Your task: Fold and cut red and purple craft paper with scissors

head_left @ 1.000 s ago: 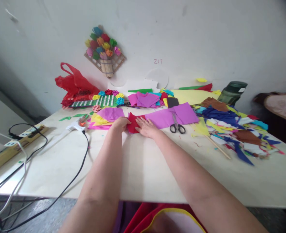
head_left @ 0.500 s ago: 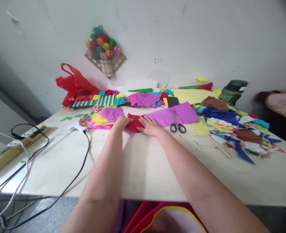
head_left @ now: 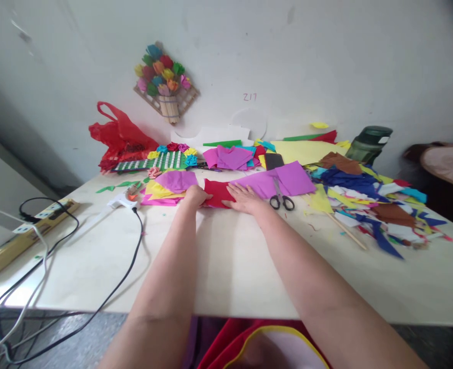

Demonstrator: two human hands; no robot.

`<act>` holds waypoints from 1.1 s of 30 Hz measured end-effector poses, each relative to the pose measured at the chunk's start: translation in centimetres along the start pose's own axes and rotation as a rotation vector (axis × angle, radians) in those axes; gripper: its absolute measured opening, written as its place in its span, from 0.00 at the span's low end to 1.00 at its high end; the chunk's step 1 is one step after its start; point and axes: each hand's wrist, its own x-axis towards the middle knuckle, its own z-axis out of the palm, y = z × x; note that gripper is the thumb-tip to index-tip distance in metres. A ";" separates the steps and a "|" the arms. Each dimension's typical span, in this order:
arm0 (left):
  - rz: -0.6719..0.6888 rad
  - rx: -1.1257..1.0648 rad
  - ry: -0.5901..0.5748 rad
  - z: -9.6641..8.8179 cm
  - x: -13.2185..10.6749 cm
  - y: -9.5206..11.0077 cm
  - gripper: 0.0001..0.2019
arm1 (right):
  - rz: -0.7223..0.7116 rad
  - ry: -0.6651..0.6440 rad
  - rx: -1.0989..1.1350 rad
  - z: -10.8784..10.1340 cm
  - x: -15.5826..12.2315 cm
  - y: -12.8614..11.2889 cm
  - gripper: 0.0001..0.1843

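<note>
A piece of red crepe paper (head_left: 218,193) lies on a long strip of purple paper (head_left: 259,183) across the middle of the table. My left hand (head_left: 196,196) is closed at the red paper's left edge, its thumb resting on top and its other fingers mostly hidden. On the right side, my right hand (head_left: 246,199) lies flat with its fingers spread, pressing both the red and purple paper. Black-handled scissors (head_left: 281,199) rest on the purple strip, just right of that hand. A loose stack of purple, yellow and pink paper (head_left: 170,185) sits left of my left hand.
Paper scraps (head_left: 380,205) pile up at the right, with a wooden stick (head_left: 347,232) beside them. A glue gun (head_left: 124,201) and its cord lie left, near a power strip (head_left: 30,230). Behind stand a red plastic bag (head_left: 122,138), a phone (head_left: 274,161) and a green bottle (head_left: 369,144).
Both hands have shifted slightly to the right. The right hand has slid toward the red paper's right edge, leaving more of its surface showing.
</note>
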 end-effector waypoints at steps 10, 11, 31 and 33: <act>0.078 -0.058 -0.014 0.2 0.0 -0.4 0.07 | -0.108 0.193 -0.018 -0.1 0.1 -2.6 0.35; 0.079 -0.047 -0.011 0.3 0.2 -0.5 0.07 | -0.131 0.150 -0.019 0.1 0.2 -3.0 0.34; -0.052 -0.410 0.097 1.1 0.0 0.2 0.12 | 0.067 0.025 0.016 0.0 -0.1 0.0 0.34; -0.063 -0.376 0.125 1.2 0.0 0.4 0.14 | 0.065 0.028 0.021 0.0 -0.1 0.1 0.34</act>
